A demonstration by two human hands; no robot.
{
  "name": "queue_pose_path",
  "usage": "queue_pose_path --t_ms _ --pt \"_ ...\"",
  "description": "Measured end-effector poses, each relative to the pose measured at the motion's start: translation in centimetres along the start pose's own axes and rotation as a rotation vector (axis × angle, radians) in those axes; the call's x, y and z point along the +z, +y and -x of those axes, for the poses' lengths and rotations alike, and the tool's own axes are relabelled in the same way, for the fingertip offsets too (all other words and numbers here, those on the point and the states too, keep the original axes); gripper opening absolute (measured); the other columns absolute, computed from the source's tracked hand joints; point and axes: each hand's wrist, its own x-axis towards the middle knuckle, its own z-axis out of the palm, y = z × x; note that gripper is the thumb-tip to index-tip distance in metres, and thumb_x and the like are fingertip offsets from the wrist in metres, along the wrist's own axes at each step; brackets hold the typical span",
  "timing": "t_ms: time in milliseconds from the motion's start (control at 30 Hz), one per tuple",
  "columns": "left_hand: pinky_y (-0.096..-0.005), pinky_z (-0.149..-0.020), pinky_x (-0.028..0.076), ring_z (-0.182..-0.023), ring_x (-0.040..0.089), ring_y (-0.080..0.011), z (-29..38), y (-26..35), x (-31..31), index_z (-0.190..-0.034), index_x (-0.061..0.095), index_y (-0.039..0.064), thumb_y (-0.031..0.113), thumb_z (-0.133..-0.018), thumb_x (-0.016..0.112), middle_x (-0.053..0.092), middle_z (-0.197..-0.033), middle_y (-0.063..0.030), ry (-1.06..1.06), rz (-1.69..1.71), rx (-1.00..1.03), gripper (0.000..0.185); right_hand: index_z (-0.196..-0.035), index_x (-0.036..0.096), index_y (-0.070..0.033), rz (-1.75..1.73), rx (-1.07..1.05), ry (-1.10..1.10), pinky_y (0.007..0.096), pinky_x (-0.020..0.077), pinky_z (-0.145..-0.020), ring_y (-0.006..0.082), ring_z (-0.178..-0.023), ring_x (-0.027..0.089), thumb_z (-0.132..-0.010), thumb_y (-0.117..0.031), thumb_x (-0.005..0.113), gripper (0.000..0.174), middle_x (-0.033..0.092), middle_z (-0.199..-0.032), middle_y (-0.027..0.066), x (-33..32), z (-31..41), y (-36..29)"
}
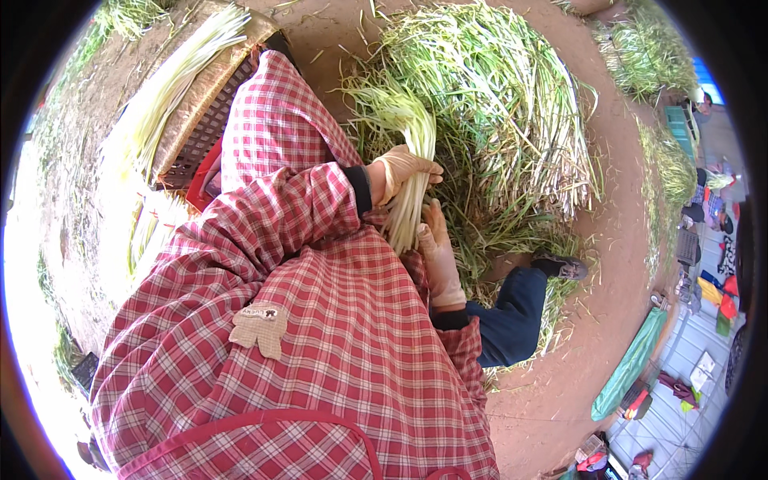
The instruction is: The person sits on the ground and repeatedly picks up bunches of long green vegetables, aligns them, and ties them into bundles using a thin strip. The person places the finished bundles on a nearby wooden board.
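Note:
My left hand (409, 173), in a thin pale glove, is closed around a bundle of pale, chive-like stalks (425, 135). Their leafy tops bend over to the upper left, and the white lower ends point down towards my lap. Just right of those ends is my gloved right hand (441, 255), its thumb and fingers apart. Whether it touches the stalks I cannot tell. A large heap of green leafy stalks (480, 90) lies on the ground in front of me, beyond both hands.
At my left, a dark plastic crate (207, 123) bears a golden sheet with cleaned pale stalks (180, 84) on top. My shoe (561, 267) rests at the heap's right edge. More green heaps (645, 51), a green tarp (630, 366) and people (711, 204) are farther right.

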Motion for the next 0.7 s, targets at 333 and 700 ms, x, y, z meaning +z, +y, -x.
queue_pose_path --t_ms 333,700 --pt "-0.0393 -0.084 0.051 -0.093 0.063 -0.0237 -0.2 1.2 -0.4 -0.117 0.054 0.000 0.027 -0.089 0.070 0.063 -0.106 -0.0110 -0.033 -0.181 -0.211 0.041 -0.117 0.056 0.002 -0.274 0.187 -0.452 0.0363 0.0567 -0.076 0.0229 -0.086 0.068 -0.098 -0.016 0.056 0.027 0.068 -0.098 0.0124 -1.1 -3.5 1.4" --pt "-0.0221 -0.061 0.053 -0.071 0.064 -0.0099 3.6 -3.1 -3.7 -0.112 0.065 0.000 0.009 -0.085 0.074 0.069 -0.086 -0.0046 -0.149 -0.505 -0.161 0.030 -0.117 0.058 -0.001 -0.053 0.105 -0.263 0.0280 0.0550 -0.068 0.0152 -0.076 0.066 -0.094 -0.009 0.059 0.024 0.068 -0.095 0.0077 -2.2 -3.4 2.3"
